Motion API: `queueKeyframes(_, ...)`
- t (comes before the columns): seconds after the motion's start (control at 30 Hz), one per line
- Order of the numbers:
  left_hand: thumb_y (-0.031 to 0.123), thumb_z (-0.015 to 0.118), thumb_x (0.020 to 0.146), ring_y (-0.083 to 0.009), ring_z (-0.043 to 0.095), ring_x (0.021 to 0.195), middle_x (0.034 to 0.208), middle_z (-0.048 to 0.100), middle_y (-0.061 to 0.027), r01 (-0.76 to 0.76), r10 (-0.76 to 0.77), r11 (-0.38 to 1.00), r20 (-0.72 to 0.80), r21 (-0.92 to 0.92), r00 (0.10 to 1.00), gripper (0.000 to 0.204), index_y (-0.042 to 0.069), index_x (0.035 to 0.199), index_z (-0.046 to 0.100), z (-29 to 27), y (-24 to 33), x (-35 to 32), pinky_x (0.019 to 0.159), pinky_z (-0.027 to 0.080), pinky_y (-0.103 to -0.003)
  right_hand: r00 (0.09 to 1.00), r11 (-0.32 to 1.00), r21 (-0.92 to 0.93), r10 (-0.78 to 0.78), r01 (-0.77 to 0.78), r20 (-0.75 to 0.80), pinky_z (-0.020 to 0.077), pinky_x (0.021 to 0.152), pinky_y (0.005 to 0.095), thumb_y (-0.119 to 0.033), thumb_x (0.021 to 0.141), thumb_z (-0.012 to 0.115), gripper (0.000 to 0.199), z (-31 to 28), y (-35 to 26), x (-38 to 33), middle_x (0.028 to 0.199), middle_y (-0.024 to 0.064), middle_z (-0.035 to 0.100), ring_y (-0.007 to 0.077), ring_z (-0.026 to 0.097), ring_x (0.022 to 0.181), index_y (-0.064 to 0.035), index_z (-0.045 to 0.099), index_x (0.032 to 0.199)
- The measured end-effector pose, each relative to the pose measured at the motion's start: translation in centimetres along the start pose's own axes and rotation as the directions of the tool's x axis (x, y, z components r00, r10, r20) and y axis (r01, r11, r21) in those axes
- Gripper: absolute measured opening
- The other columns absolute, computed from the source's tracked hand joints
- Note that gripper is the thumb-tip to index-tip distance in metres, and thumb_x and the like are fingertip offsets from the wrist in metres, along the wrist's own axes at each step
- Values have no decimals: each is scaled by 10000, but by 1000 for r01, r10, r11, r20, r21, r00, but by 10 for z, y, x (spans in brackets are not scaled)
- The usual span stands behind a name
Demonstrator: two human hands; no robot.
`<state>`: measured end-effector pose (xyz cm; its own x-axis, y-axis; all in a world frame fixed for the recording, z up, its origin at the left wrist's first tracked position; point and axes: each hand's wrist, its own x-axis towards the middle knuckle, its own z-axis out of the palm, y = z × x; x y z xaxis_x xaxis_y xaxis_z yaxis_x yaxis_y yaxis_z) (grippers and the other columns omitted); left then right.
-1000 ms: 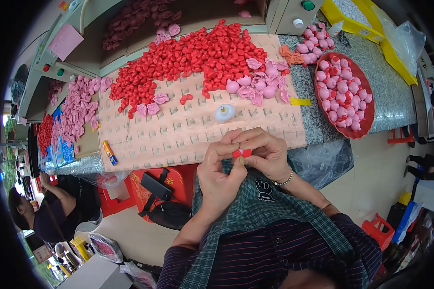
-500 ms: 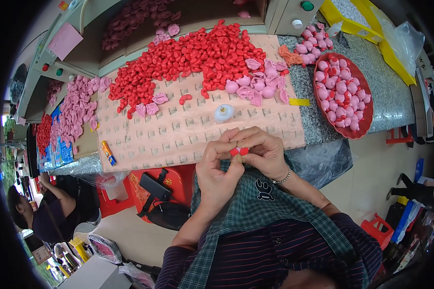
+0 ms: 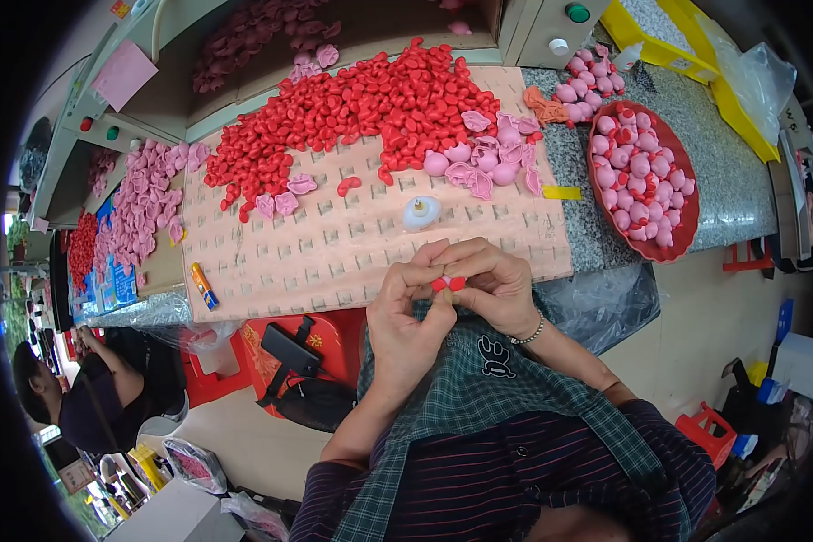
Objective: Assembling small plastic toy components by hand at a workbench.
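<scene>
My left hand [image 3: 408,312] and my right hand [image 3: 495,287] meet just past the table's near edge, in front of my apron. Between their pinched fingertips is a small pink-and-red piece [image 3: 448,284]; most of it is covered by my fingers. Beyond my hands a white dome-shaped bottle [image 3: 418,213] with a small metal tip stands on the table. A single red bean-shaped piece [image 3: 348,186] lies farther left, near a big heap of red pieces [image 3: 334,107]. Pink balls and folded pink shells [image 3: 488,158] lie at the heap's right end.
On the right, a red scalloped basket [image 3: 693,210] holds pink-and-red balls. A yellow tube [image 3: 203,285] lies near the table's left edge. More pink shells [image 3: 140,208] are piled at the left. A black bag [image 3: 312,405] and phone rest on a red stool below. Another person [image 3: 99,397] sits at lower left.
My hands keep the same grip on the pink-and-red piece in nearly the same place. At the far right, a person in dark clothes in the background has shifted.
</scene>
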<state>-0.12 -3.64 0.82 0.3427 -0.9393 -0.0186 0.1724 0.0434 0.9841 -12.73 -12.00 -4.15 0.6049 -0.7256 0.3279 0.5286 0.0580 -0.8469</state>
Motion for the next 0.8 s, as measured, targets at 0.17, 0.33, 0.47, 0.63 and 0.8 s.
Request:
queueKeyframes(0.17, -120, 546, 834, -208, 555, 1185, 1335, 535, -258, -22, 22, 1000, 1, -15, 1000, 232, -25, 1046, 559, -2, -2, 1, 974, 462, -328, 1000, 1000, -15, 6, -6, -1, 548, 936, 343, 171, 819, 640, 305, 0, 4, -1, 1182, 157, 585, 231, 646, 1057, 7, 626, 1076)
queueKeyframes(0.33, -103, 581, 846, -214, 554, 1193, 1354, 521, -253, 10, -8, 999, 39, -49, 999, 272, -31, 1106, 556, -4, 2, 4, 994, 460, -344, 998, 999, 3, 46, -46, -53, 558, 904, 322, 86, 836, 695, 274, 0, 2, -1, 1167, 165, 599, 212, 635, 1058, -2, 610, 1081)
queueKeyframes(0.47, -96, 641, 814, -195, 629, 1098, 1397, 522, -199, -72, 65, 991, 64, 117, 996, 466, 1, 1264, 570, -1, 12, 8, 877, 545, -310, 969, 975, 139, 194, -174, -150, 563, 898, 327, 69, 846, 690, 343, -2, -9, -2, 1209, 159, 603, 202, 633, 1075, 10, 593, 1170)
queueKeyframes(0.63, -82, 690, 786, -272, 675, 1015, 1348, 571, -211, -333, 302, 845, 139, 418, 943, 492, 25, 1258, 600, 5, 7, 13, 862, 551, -329, 889, 852, 466, 385, -240, -246, 562, 846, 315, -87, 944, 634, 348, 6, -25, -4, 1196, 118, 650, 178, 656, 1033, -2, 571, 1275)
queueKeyframes(0.8, -48, 725, 777, -311, 690, 893, 1249, 630, -225, -524, 449, 667, 275, 529, 850, 418, 20, 1181, 642, 0, -2, 22, 811, 555, -341, 880, 908, 286, 384, -306, -278, 530, 757, 267, -172, 1005, 560, 291, 5, -31, -6, 1057, 74, 669, 134, 643, 880, -4, 601, 1239)
